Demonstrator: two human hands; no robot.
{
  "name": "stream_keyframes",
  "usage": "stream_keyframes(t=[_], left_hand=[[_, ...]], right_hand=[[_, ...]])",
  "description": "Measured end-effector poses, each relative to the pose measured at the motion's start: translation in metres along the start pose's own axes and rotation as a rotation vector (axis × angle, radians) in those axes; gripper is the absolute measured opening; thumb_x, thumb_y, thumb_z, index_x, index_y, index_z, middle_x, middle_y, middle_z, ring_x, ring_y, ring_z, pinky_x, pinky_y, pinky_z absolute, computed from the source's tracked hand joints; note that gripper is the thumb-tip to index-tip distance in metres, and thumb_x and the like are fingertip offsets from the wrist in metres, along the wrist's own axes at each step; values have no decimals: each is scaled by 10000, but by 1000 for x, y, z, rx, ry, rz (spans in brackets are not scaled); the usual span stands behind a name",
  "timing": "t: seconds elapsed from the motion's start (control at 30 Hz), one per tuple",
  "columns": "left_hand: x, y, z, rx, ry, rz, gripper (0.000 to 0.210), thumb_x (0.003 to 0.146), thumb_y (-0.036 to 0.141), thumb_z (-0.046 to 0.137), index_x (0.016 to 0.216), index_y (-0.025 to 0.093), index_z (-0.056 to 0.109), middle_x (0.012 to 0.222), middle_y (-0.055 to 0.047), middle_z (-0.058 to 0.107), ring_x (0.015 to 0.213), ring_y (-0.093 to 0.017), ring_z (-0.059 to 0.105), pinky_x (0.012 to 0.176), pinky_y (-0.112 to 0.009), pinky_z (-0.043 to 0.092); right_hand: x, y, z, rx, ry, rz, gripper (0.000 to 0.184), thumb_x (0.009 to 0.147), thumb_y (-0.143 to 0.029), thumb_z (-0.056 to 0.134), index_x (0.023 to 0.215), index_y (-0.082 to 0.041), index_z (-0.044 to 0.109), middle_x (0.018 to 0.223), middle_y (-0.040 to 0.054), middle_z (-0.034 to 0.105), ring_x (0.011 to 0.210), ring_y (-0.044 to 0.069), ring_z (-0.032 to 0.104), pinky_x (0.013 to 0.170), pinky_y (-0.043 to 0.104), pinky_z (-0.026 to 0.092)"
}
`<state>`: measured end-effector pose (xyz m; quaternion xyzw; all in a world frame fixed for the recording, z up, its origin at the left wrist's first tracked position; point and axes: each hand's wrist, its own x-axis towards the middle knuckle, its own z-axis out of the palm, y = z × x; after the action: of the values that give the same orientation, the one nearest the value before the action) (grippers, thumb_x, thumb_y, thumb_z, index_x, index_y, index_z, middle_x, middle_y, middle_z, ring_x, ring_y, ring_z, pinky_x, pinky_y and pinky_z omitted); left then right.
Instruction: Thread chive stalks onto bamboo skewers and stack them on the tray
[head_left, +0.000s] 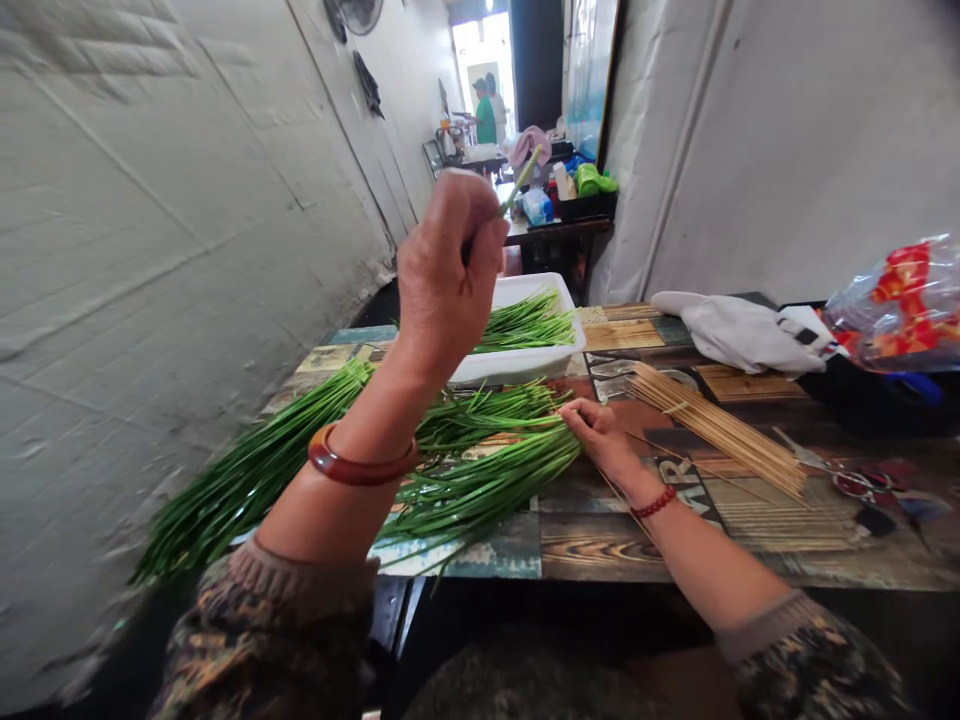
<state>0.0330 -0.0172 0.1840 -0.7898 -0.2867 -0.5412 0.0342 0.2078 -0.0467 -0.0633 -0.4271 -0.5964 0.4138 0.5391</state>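
Note:
My left hand [454,265], raised above the table, is closed around a garlic chive [527,175], whose pale end sticks up past the fingers. Low at the middle, the fingers of my right hand [606,440] pinch a thin bamboo skewer [616,490] that runs back under the wrist. Just left of those fingers lie loose garlic chives [480,475], their pale ends pointing right. A larger heap of chives [247,480] spreads along the left side. Behind my left wrist, a white tray [517,362] holds more chives.
A tied bundle of bamboo skewers [720,430] lies right of my right hand, with scissors [840,470] beyond it. A grey-white cloth [739,325] and a black container [885,400] with a plastic bag [900,305] are at the right. Two people stand near the far doorway.

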Motion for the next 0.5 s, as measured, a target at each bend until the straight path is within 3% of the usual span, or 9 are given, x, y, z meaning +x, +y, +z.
stream_keyframes(t=[0.1, 0.2, 0.27, 0.33, 0.4, 0.5], left_hand=[[-3, 0, 4, 225, -140, 48, 107, 939, 235, 437, 900, 201, 531, 748, 6, 507, 644, -112, 501, 682, -241, 388], [-40, -21, 20, 315, -443, -35, 93, 890, 246, 521, 903, 181, 584, 714, -11, 562, 654, -151, 533, 650, -247, 395], [-74, -44, 28, 414, -736, -194, 149, 879, 260, 532, 989, 179, 589, 812, -43, 636, 733, -173, 579, 672, -252, 412], [-104, -69, 29, 541, -912, -387, 183, 868, 308, 545, 990, 184, 603, 834, -64, 667, 775, -195, 608, 683, -259, 421], [-126, -91, 25, 663, -951, -527, 213, 873, 366, 523, 950, 191, 618, 845, -78, 681, 804, -215, 625, 670, -264, 420], [-141, -112, 20, 683, -980, -593, 255, 830, 430, 564, 869, 187, 632, 838, -78, 678, 792, -211, 619, 641, -251, 407]], right_hand=[[1, 5, 0, -10, -26, 8, 308, 878, -450, 542, 774, -175, 634, 724, 4, 621, 663, 144, 549, 599, 241, 428], [1, 7, 1, -68, 6, 14, 302, 879, -442, 539, 787, -172, 637, 716, 3, 631, 656, 143, 556, 603, 243, 427], [2, 7, 2, -119, 33, -4, 290, 879, -423, 535, 790, -168, 641, 712, 4, 637, 661, 145, 565, 615, 247, 428], [3, 6, 3, -143, 39, -32, 285, 882, -406, 523, 789, -166, 644, 720, 10, 644, 676, 149, 574, 634, 257, 434], [4, 5, 4, -141, 46, -48, 285, 882, -401, 515, 781, -166, 641, 727, 16, 649, 685, 154, 581, 648, 266, 441], [5, 5, 5, -136, 64, -47, 281, 882, -397, 510, 786, -166, 639, 745, 25, 656, 705, 161, 591, 671, 275, 446]])
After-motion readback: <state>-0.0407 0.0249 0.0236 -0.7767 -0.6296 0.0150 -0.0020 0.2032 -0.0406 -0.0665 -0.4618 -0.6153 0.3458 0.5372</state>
